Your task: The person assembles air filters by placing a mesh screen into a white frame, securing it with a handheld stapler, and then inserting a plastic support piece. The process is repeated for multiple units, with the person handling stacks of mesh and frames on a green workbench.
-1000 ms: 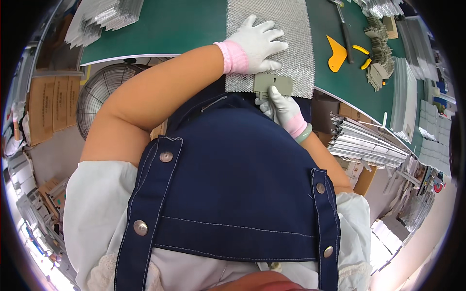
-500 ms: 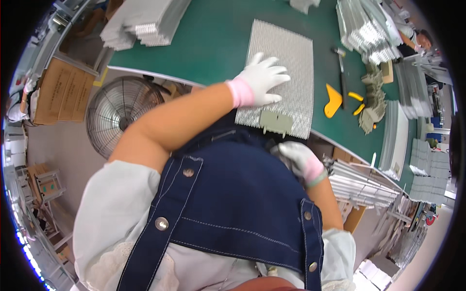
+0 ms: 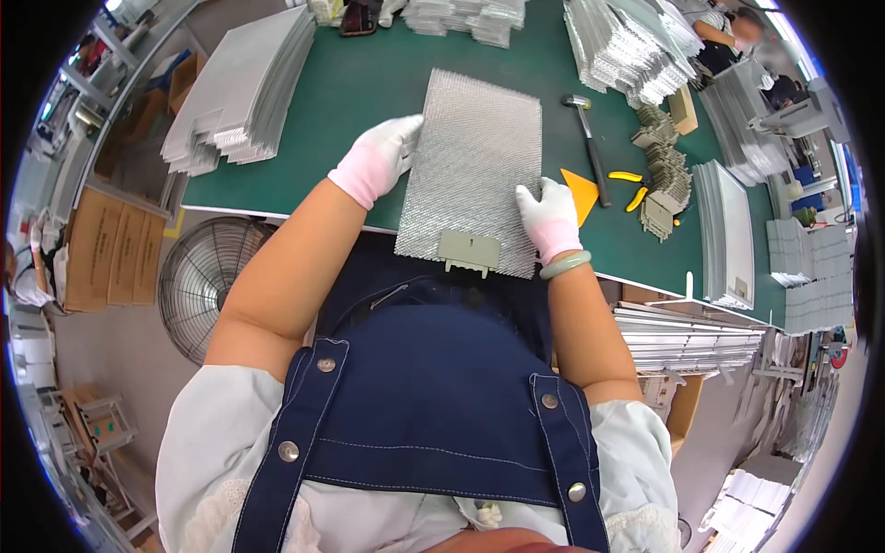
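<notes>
A silvery rectangular mesh panel [image 3: 475, 161] lies at the table's front, its near edge reaching past the table edge. A grey-green plastic piece [image 3: 468, 251] with small prongs sits at the panel's near end. My left hand [image 3: 392, 152], in a white glove with a pink cuff, holds the panel's left edge, its fingertips partly hidden there. At the right edge, my gloved right hand [image 3: 550, 217] grips the panel with the thumb on the near side; its other fingers are partly hidden.
Right of the panel lie a hammer [image 3: 590, 147], an orange-yellow flat tool [image 3: 581, 194], yellow-handled pliers [image 3: 636, 197] and a heap of grey-green pieces [image 3: 668, 175]. Panel stacks [image 3: 241, 88] stand around the green table [image 3: 346, 78]. A floor fan [image 3: 195, 286] is at left.
My left hand has gone from lying spread on the panel to its left edge. My right hand has risen from beside my apron to the panel's right edge. The view has shifted.
</notes>
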A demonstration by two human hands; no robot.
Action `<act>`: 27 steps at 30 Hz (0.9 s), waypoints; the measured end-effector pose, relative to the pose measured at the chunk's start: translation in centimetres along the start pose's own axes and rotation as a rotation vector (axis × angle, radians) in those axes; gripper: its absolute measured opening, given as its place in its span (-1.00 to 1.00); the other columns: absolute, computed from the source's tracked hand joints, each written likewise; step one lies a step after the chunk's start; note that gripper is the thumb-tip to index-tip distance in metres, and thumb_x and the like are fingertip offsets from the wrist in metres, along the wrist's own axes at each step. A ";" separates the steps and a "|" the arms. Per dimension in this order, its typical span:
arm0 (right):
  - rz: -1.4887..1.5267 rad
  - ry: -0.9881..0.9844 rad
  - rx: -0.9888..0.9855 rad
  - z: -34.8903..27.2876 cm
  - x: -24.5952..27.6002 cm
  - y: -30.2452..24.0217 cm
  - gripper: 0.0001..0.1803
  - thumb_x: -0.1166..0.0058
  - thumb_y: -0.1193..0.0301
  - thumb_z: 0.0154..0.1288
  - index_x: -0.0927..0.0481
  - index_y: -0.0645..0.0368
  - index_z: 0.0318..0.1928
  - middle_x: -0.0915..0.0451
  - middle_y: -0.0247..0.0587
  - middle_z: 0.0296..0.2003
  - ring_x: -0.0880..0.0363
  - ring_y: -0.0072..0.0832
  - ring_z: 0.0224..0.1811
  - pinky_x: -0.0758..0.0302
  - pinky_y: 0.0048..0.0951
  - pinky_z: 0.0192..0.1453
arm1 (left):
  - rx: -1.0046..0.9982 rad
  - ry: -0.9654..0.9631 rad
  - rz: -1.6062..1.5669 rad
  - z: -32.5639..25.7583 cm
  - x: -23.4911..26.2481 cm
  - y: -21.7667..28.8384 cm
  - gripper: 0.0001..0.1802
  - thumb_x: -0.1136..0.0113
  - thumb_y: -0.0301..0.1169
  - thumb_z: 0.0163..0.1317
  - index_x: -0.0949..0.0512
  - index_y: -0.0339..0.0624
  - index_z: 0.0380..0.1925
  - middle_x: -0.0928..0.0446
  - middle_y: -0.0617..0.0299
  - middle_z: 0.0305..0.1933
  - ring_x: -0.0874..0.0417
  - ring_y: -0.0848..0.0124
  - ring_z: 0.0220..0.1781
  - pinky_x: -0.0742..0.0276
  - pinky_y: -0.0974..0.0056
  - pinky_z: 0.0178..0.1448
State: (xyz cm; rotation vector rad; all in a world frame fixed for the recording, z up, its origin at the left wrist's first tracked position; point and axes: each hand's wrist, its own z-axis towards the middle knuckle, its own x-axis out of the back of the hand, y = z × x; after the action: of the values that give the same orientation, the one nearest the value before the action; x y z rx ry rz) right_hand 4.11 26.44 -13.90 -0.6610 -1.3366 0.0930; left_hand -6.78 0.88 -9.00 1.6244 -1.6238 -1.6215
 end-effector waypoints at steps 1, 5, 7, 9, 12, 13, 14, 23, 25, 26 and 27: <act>-0.036 0.032 0.021 -0.1 0.2 -0.2 -0.30 -0.18 0.03 0.26 -0.52 0.45 0.13 -0.54 0.31 0.04 -0.52 0.07 0.14 -0.45 -0.14 0.26 | -0.056 -0.006 0.069 0.5 0.2 -0.5 -0.36 -0.10 -0.20 0.42 -0.26 -0.37 0.36 -0.35 -0.06 0.36 -0.35 0.23 0.42 -0.20 0.17 0.48; 0.246 0.007 -0.045 -0.5 1.5 0.1 -0.32 -0.21 0.09 0.23 -0.52 0.51 0.09 -0.57 0.34 -0.02 -0.53 0.08 0.12 -0.44 -0.14 0.26 | -0.331 -0.034 0.302 2.0 0.1 -1.4 -0.38 -0.15 -0.26 0.39 -0.29 -0.45 0.32 -0.44 0.00 0.29 -0.46 0.31 0.31 -0.32 0.25 0.42; 0.204 0.068 -0.040 -0.7 1.2 0.1 -0.32 -0.22 0.11 0.21 -0.52 0.52 0.09 -0.58 0.34 -0.04 -0.53 0.07 0.11 -0.44 -0.15 0.27 | -0.498 0.022 0.387 2.2 -0.8 -1.7 -0.37 -0.16 -0.29 0.38 -0.28 -0.46 0.32 -0.46 0.01 0.27 -0.48 0.31 0.28 -0.34 0.26 0.41; 0.157 0.099 -0.021 -0.8 1.1 -0.2 -0.31 -0.23 0.10 0.21 -0.51 0.53 0.09 -0.58 0.35 -0.03 -0.53 0.08 0.11 -0.44 -0.15 0.27 | -0.401 0.073 0.400 4.2 0.1 -3.2 -0.32 -0.23 -0.37 0.33 -0.23 -0.45 0.35 -0.37 -0.11 0.33 -0.41 0.19 0.38 -0.31 0.20 0.44; 0.093 0.095 -0.004 -0.5 0.2 0.1 -0.31 -0.26 0.10 0.18 -0.50 0.50 0.10 -0.55 0.33 -0.02 -0.53 0.10 0.08 -0.45 -0.13 0.24 | -0.290 0.225 0.757 5.6 0.6 -3.9 -0.28 -0.21 -0.33 0.29 -0.23 -0.47 0.36 -0.33 -0.19 0.38 -0.38 0.08 0.41 -0.29 0.16 0.46; 0.061 0.100 -0.002 -0.5 0.1 0.2 -0.31 -0.26 0.11 0.18 -0.50 0.49 0.09 -0.54 0.33 -0.02 -0.53 0.10 0.07 -0.46 -0.13 0.22 | -0.320 0.223 0.897 5.6 0.1 -3.7 -0.32 -0.20 -0.33 0.28 -0.28 -0.44 0.33 -0.35 -0.18 0.36 -0.39 0.07 0.40 -0.31 0.17 0.45; 0.079 0.055 -0.038 -0.2 0.3 0.3 -0.35 -0.29 0.11 0.16 -0.50 0.45 0.05 -0.54 0.27 -0.07 -0.54 0.09 0.02 -0.49 -0.10 0.16 | -0.351 0.223 1.037 5.7 -0.5 -3.5 -0.36 -0.19 -0.34 0.27 -0.33 -0.42 0.31 -0.36 -0.17 0.35 -0.40 0.07 0.39 -0.33 0.17 0.43; 0.069 0.269 -0.013 -1.1 0.4 0.0 -0.30 -0.35 0.08 0.11 -0.46 0.41 0.04 -0.51 0.24 -0.07 -0.51 0.06 0.05 -0.46 -0.12 0.17 | -0.712 0.253 0.811 5.3 -0.5 -6.2 -0.35 -0.18 -0.54 0.19 -0.32 -0.27 0.33 -0.39 -0.06 0.17 -0.58 0.19 0.11 -0.51 0.26 0.24; 0.104 0.241 -0.072 -1.0 1.0 -0.6 -0.27 -0.37 0.07 0.09 -0.45 0.43 0.05 -0.52 0.25 -0.05 -0.51 0.06 0.06 -0.46 -0.13 0.18 | -0.520 0.262 0.751 5.0 -1.1 -5.4 -0.26 -0.23 -0.51 0.20 -0.19 -0.37 0.38 -0.45 -0.10 0.19 -0.58 0.21 0.15 -0.51 0.25 0.24; 0.141 0.150 -0.148 -0.8 2.0 -1.0 -0.23 -0.39 0.06 0.07 -0.44 0.45 0.07 -0.52 0.23 -0.04 -0.51 0.05 0.07 -0.46 -0.15 0.20 | -0.422 0.224 0.731 5.4 -0.9 -4.7 -0.27 -0.24 -0.49 0.21 -0.21 -0.40 0.37 -0.46 -0.11 0.20 -0.58 0.21 0.16 -0.51 0.24 0.24; 0.129 0.144 -0.164 -0.7 2.1 -1.2 -0.22 -0.40 0.07 0.07 -0.43 0.44 0.10 -0.53 0.23 -0.01 -0.52 0.05 0.09 -0.45 -0.16 0.21 | -0.334 0.186 0.700 6.2 -0.9 -3.8 -0.28 -0.25 -0.48 0.21 -0.23 -0.43 0.35 -0.48 -0.13 0.21 -0.58 0.21 0.17 -0.50 0.24 0.24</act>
State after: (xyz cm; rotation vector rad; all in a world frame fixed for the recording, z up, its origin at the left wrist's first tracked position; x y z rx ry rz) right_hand 4.96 26.10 -11.58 -0.8771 -1.1708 0.0387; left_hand -9.92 5.66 -13.63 0.8642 -1.4862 -1.2369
